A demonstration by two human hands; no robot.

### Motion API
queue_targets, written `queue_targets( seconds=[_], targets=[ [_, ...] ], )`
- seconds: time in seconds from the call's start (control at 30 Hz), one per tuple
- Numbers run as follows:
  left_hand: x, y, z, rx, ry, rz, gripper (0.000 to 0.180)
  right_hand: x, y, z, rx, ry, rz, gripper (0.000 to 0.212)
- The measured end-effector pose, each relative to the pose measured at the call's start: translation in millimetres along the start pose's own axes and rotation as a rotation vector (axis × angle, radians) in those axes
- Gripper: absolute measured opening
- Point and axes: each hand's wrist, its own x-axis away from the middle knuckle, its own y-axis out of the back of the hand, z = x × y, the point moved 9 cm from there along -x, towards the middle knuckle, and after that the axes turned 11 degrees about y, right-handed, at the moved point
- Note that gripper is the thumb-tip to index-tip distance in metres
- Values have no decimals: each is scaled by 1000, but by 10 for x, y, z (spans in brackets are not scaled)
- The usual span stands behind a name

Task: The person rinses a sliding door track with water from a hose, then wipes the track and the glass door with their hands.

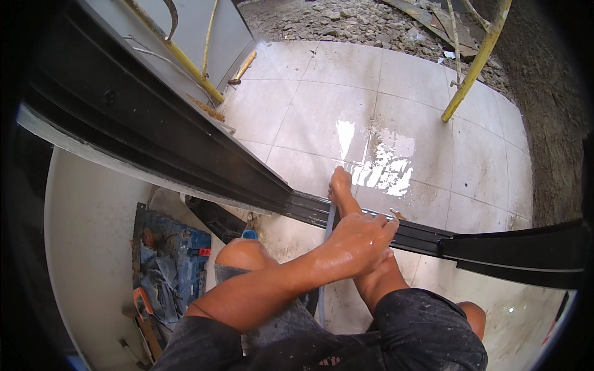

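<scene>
My arms cross, the left forearm lying over the right. My right hand [340, 185] is closed above the black door track, with a narrow pale grey strip [330, 222] running down from it. The strip passes behind my left forearm and comes out again by my lap. Its end at the right hand is hidden. My left hand [362, 242] lies across my right forearm, its fingers bent over it. The skin of the left hand and wrist looks wet. Beneath both arms crosses the black grooved track [309, 209] of the door frame.
Bright wet patches [387, 167] shine on the outer tiles [408, 123]. A tall black frame post [136, 117] leans across the left. Yellow poles [473, 71] stand outside, with a hammer [243, 68] and rubble [328, 21] beyond. Blue tool case [185, 256] and saw [143, 303] lie inside.
</scene>
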Motion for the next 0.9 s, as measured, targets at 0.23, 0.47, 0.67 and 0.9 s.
queue_targets(
  seconds=[0.23, 0.47, 0.67, 0.9],
  targets=[
    [-154, 108, -294, 41, -64, -38, 54, -848, 469, 279, 266, 264, -132, 44],
    [-4, 43, -40, 8, 16, 44, 54, 33, 382, 136, -143, -11, -167, 36],
    [-17, 48, -77, -4, -1, 49, 54, -27, 489, 252, -205, 12, -182, 35],
    [-33, 102, 51, 21, 39, 15, 47, -216, 800, 213, -244, -1, -292, 37]
  ],
)
